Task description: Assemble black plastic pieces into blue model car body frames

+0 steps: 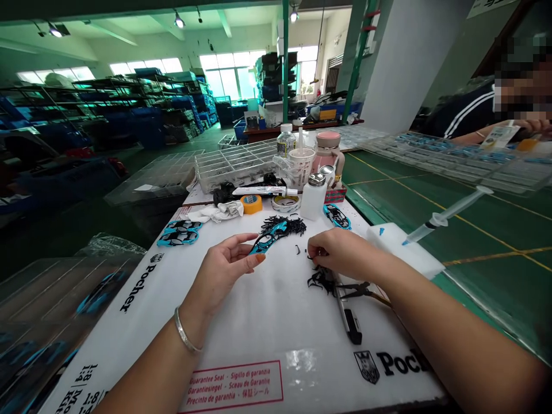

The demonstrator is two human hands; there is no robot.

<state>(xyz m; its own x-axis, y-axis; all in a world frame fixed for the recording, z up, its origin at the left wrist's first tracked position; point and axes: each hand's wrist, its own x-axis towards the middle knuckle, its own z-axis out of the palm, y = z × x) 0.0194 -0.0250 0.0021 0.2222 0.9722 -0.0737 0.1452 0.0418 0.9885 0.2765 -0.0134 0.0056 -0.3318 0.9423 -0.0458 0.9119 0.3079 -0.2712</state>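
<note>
My left hand (228,259) grips a blue and black moulded part (268,238) between thumb and fingers, tilted up above the white board. Behind that part lies a heap of small black pieces (293,225). My right hand (334,251) is closed in a pinch over a second pile of small black pieces (321,280); its fingertips are partly hidden, so what they hold cannot be made out. Just below it lie a utility knife (351,322) and dark-jawed pliers (356,290). More blue and black parts (180,233) rest at the left, and another such part (337,216) sits behind my right hand.
A white squeeze bottle (313,197), orange tape (251,203), a tape roll (285,203) and a crumpled cloth (218,211) stand behind. At right, a syringe (444,217) sticks in white foam (403,247). Divided trays (241,164) surround the board. A co-worker's sleeve (468,112) shows far right.
</note>
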